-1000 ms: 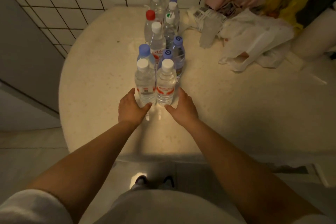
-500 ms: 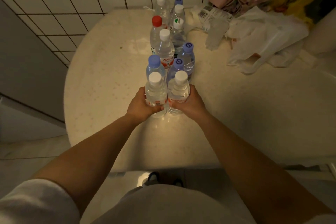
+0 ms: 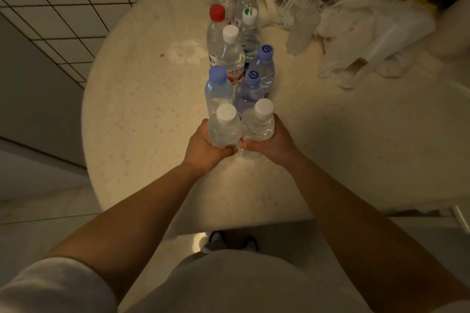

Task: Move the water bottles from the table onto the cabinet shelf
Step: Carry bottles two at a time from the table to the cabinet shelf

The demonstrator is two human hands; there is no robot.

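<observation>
Water bottles (image 3: pixel 225 128), clear ribbed plastic, white caps: both hands (image 3: pixel 203 146) clamped, one each.

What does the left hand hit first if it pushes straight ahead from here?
Likely the blue-capped bottle standing directly behind the white-capped bottle that the left hand grips; the gap between them is unclear.

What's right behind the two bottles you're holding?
Two blue-capped bottles: one behind the left hand, another behind the right hand. More bottles stand further back. The held bottles cover their lower parts.
</observation>
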